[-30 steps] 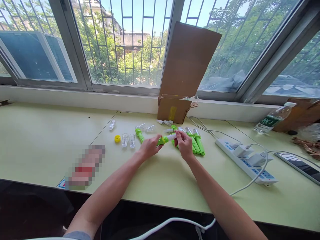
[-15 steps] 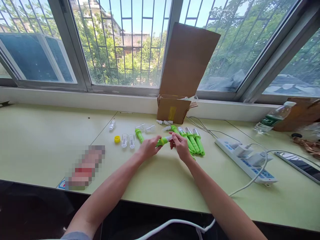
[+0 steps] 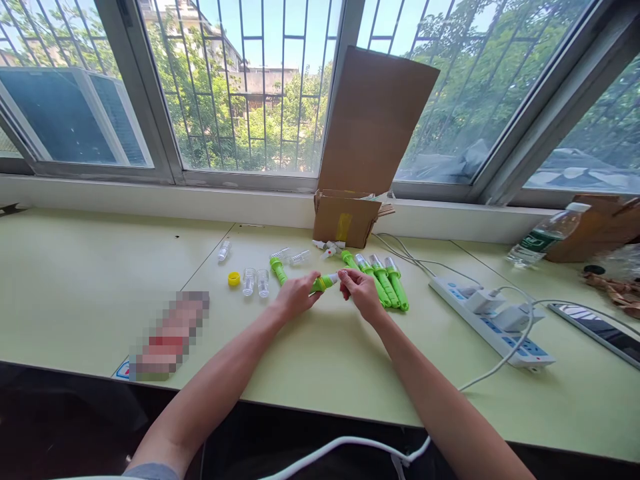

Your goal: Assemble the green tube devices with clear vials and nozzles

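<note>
My left hand (image 3: 299,295) is wrapped round a green plastic handle with a yellow ring (image 3: 320,284), held nearly level above the table. From its right end sticks a short whitish piece (image 3: 335,277). My right hand (image 3: 361,291) pinches the outer end of that piece, its fingertips covering part of it. Right behind the right hand lie several green handles with clear tops (image 3: 395,283). Beyond the left hand is another green handle (image 3: 279,270) with clear plastic caps (image 3: 300,257) near it. Small white parts (image 3: 329,252) lie by the box.
Two clear caps (image 3: 249,282) stand left beside a yellow ring (image 3: 234,279); another clear cap (image 3: 224,251) lies farther back. An open cardboard box (image 3: 347,223) stands against the sill. On the right are a power strip (image 3: 493,323) with cables, a phone (image 3: 600,333) and a water bottle (image 3: 547,237).
Less of the whitish piece shows between the yellow ring and my right fingers, which have shifted slightly. The small white parts by the box lie differently, one now showing a red spot.
</note>
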